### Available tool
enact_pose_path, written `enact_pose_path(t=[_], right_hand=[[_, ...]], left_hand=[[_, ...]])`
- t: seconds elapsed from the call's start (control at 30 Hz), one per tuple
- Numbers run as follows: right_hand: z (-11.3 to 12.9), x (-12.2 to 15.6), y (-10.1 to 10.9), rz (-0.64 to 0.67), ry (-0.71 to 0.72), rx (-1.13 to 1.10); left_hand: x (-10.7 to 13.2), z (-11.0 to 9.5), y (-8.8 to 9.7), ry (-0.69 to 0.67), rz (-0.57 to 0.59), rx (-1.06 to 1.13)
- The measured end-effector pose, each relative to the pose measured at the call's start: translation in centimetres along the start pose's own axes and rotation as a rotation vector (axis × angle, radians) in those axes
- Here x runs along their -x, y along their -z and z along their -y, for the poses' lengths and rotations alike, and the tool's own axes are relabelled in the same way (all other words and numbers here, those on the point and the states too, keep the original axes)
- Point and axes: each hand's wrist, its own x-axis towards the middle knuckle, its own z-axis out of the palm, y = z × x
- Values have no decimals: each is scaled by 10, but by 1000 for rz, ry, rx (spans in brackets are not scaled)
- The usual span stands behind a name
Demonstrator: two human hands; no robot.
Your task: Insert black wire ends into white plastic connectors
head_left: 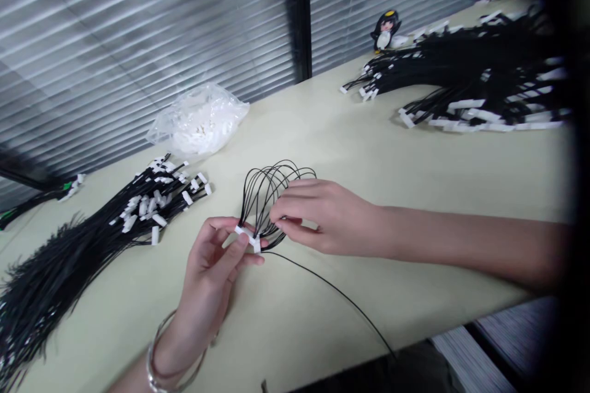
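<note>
While left fingers (233, 253) pinch white connector (249, 238), right fingers (288, 207) grip wires (263, 187)

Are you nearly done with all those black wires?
Probably not. The far pile already carries white plugs. In hand: the left hand pinches a white connector, and the right hand holds the looped wires at it. The near pile and a bag of white pieces wait.

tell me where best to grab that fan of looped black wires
At the white connector at its base, from the near side, as the left hand pinches it: every wire meets there, while the loops above splay loose.
</note>
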Motion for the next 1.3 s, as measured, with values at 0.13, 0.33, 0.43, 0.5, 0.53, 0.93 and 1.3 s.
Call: enact_pose_path(t=[0.13,0.33,0.43,0.5,0.53,0.93,1.3], right_hand=[[-1,0,0,-31,45,-22],[-2,0,1,-32,64,12],[-3,0,0,-19,54,32],[-3,0,-1,-16,56,57],[-3,1,-1,-17,61,74],[-1,2,-6,-111,205,251],[0,2,-7,-125,286,350]], left_hand=[[0,1,0,-48,-8,-30],[-1,3,1,-73,5,-38],[0,3,2,-72,7,-33],[1,3,1,-73,6,-30],[1,3,1,-73,2,-32],[-1,4,3,-69,12,-51],[-3,7,6,3,57,-43]])
